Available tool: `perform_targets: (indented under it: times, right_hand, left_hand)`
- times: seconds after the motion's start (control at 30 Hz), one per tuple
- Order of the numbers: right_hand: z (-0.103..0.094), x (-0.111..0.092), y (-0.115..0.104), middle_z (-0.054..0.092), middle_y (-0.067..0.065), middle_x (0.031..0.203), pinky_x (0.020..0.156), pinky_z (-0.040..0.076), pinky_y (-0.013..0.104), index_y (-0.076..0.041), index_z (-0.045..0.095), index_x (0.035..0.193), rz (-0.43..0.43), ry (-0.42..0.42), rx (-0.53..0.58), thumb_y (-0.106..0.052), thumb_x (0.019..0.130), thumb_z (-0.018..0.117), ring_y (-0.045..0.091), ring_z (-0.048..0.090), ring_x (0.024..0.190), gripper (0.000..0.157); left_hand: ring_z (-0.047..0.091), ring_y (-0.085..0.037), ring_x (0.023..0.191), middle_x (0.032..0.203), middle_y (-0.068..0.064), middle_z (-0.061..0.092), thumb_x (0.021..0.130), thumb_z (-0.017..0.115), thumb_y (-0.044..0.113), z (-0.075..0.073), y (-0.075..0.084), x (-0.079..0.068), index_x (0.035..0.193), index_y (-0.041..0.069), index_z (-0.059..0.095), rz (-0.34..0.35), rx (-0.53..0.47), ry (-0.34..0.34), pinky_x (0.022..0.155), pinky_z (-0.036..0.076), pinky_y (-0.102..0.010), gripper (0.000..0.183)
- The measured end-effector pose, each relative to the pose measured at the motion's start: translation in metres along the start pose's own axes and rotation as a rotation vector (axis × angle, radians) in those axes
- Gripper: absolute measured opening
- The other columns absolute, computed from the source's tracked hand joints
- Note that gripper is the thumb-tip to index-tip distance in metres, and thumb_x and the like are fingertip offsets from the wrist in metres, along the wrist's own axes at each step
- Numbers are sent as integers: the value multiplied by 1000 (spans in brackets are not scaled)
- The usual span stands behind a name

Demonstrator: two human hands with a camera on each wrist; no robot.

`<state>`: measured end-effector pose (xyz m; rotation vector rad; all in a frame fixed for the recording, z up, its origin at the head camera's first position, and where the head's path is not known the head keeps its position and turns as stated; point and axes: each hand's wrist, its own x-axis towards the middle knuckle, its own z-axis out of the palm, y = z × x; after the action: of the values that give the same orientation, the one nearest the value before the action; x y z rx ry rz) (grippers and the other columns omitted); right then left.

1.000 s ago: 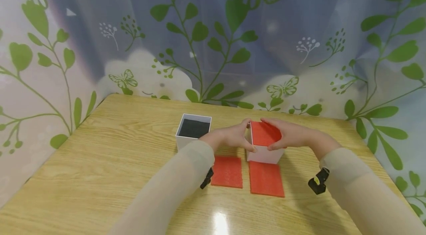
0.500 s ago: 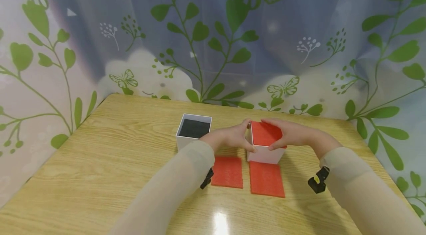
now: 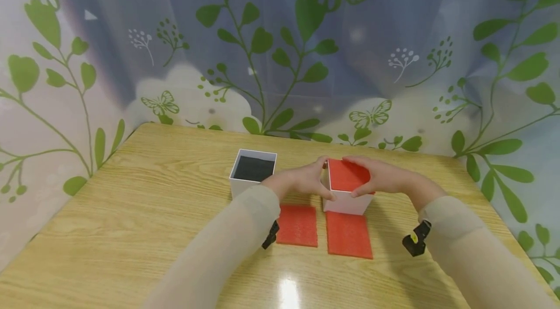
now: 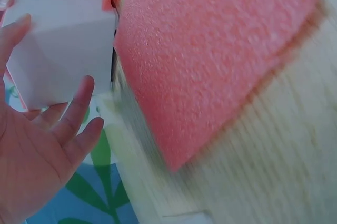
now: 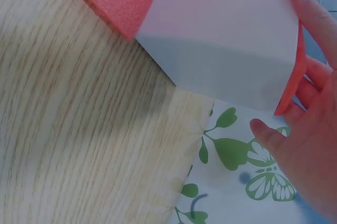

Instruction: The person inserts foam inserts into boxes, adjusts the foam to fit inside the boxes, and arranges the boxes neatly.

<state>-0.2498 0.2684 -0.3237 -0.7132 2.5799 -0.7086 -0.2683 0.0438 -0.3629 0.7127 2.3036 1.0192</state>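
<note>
A white box (image 3: 345, 203) stands at the right of the wooden table, with a red foam sheet (image 3: 344, 175) across its open top. Along the right rim, the sheet's edge (image 5: 292, 84) sticks out past the box. My left hand (image 3: 306, 180) grips the box's left side, thumb at the front corner and a fingertip at the far corner. Over the right part of the top, my right hand (image 3: 387, 178) holds the red sheet at the rim. Its thumb lies on the front edge, its forefinger at the back. Its other fingers are partly hidden behind the sheet.
Two red foam squares, a left one (image 3: 297, 226) and a right one (image 3: 348, 235), lie flat in front of the box. Left of it stands another white box (image 3: 242, 188) with a black sheet (image 3: 254, 168) inside. A patterned curtain (image 3: 280, 56) hangs behind the table.
</note>
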Motion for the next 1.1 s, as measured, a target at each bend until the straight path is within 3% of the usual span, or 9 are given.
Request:
perform_targets:
  times: [0.17,0.33,0.53,0.7,0.93,1.1]
  right_hand:
    - [2,2,1,31,19,143,87,42,42,-4,25,146,14,2,-3,-37,76,77,31,42,113,93]
    - [4,5,2,32,18,142,84,44,40,-4,24,147,22,2,13,-37,75,78,31,43,111,95]
    - [5,5,2,34,16,141,84,43,38,-4,24,147,14,4,-6,-39,75,77,29,43,111,96]
    - [4,2,-5,34,18,142,89,42,44,-4,23,147,10,36,-51,-43,76,75,31,43,114,96]
    - [19,11,-20,34,21,143,95,39,50,0,29,144,-122,138,-145,-42,84,67,37,41,122,82]
    - [28,16,-22,34,23,143,101,31,54,2,32,143,-171,183,-197,-32,86,67,40,36,127,75]
  left_hand:
    - [34,-20,128,143,-7,30,76,77,33,1,-4,-1,148,15,7,23,-39,17,104,30,-39,102]
    - [28,-19,133,148,-4,25,74,78,38,3,-8,-2,150,18,0,22,-81,25,106,27,-43,110]
    - [27,-18,134,149,-4,25,73,78,41,5,-11,1,151,18,-1,38,-56,45,106,27,-43,112]
    - [27,-19,134,149,-6,26,74,78,39,5,-8,4,150,13,0,47,-26,34,106,27,-42,112]
    - [30,-16,131,143,-3,31,74,79,33,6,-8,7,147,15,11,105,-29,47,106,27,-41,102]
    - [24,-14,134,148,0,26,74,79,31,6,-9,6,148,17,8,119,-52,43,108,23,-42,104]
